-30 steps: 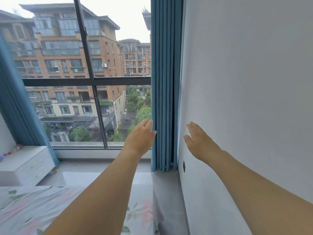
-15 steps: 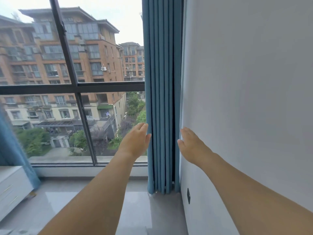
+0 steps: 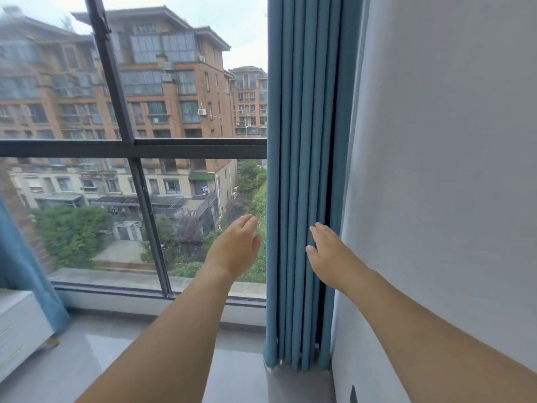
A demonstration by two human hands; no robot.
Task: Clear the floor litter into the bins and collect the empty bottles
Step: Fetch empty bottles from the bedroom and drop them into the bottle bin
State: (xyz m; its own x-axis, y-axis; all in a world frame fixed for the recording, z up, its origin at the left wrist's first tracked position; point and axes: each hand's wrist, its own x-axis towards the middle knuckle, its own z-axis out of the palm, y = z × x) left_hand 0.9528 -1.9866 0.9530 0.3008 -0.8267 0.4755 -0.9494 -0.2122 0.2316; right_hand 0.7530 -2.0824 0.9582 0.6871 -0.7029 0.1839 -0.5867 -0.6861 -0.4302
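Note:
Both arms stretch forward at chest height toward a bunched blue curtain (image 3: 302,175). My left hand (image 3: 236,247) is open and empty, hanging in front of the window glass just left of the curtain's edge. My right hand (image 3: 331,251) is open too, its fingertips at the curtain's right folds beside the white wall (image 3: 441,170); whether they touch the fabric I cannot tell. No litter, bins or bottles show in this view.
A large dark-framed window (image 3: 133,148) fills the left, with a low sill above the grey tiled floor (image 3: 122,365). A white drawer unit (image 3: 17,330) and a second blue curtain (image 3: 23,266) stand at the far left. A dark wall socket (image 3: 353,394) sits low on the wall.
The view has moved closer to the window and turned right; the bed has dropped out of sight. Both hands stayed open and drifted toward the curtain.

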